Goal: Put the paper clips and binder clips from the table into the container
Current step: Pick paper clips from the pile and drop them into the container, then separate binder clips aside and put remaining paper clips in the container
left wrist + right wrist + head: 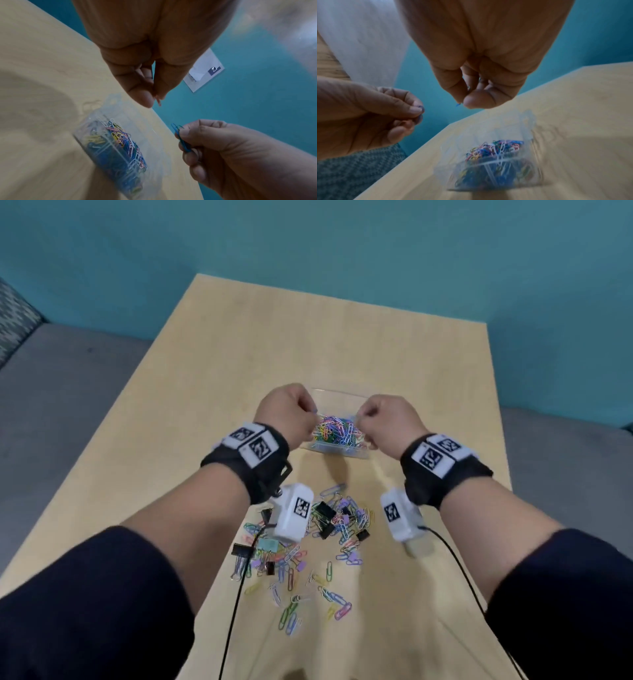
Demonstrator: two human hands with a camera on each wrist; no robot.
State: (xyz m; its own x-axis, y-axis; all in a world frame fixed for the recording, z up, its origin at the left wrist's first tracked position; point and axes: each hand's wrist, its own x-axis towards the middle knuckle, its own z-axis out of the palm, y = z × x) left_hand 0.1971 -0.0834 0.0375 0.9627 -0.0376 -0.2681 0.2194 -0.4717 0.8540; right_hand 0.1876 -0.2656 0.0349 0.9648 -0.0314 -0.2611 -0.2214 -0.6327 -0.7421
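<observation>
A clear plastic container (342, 455) holding many coloured paper clips stands mid-table. Both hands hover just above it. My left hand (312, 415) pinches a small clip, a purple one (420, 111) by the right wrist view, and little of it shows. My right hand (360, 415) pinches blue paper clips (180, 136) between thumb and fingers. Loose coloured paper clips (337, 601) and black binder clips (323, 510) lie scattered on the wooden table (212, 364), nearer me than the container. In the wrist views the container (154, 135) (530, 119) sits below the fingertips.
The table's left edge borders a grey seat (61, 392) with a patterned cushion (13, 313); a teal wall (342, 251) stands behind. A teal binder clip (267, 544) lies in the pile. Black cables (236, 604) trail from the wrist cameras across the near table.
</observation>
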